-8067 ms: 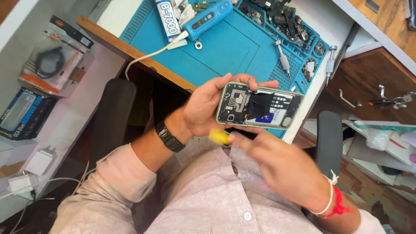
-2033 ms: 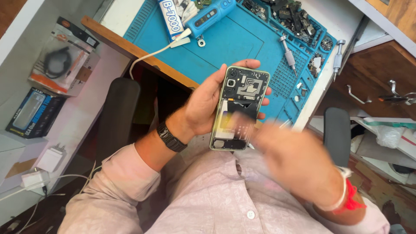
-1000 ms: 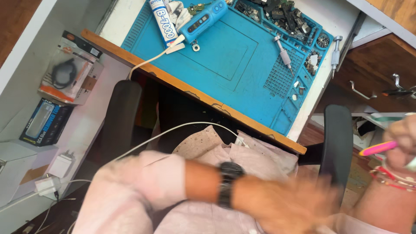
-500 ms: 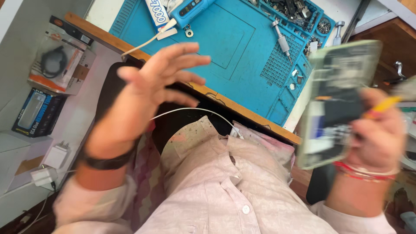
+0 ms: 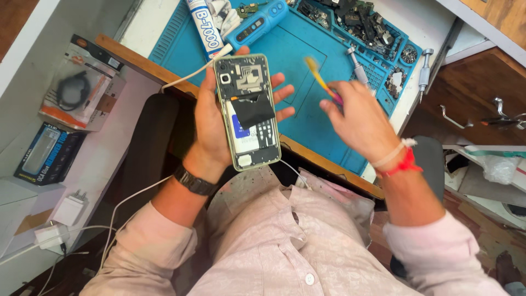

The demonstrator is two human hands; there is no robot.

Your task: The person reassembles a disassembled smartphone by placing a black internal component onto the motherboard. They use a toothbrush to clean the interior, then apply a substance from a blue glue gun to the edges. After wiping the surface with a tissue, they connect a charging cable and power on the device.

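Opened phone [image 5: 247, 112] cradled in the left hand [image 5: 211, 123], tool [image 5: 322, 81] pinched in the right hand [image 5: 359, 118].
Light, stiff, fragile inside; best gripped by the edges.

The opened phone [image 5: 247, 112] covers most of the left hand [image 5: 219, 118] palm, and the yellow-and-pink tool [image 5: 323, 82] in the right hand [image 5: 359, 118] is smeared by motion, its tip unreadable. The heap of small parts [image 5: 364, 22] on the blue mat [image 5: 307, 66] is too fine to sort and runs off the top edge. The glue tube [image 5: 203, 24] is also cut by that edge.
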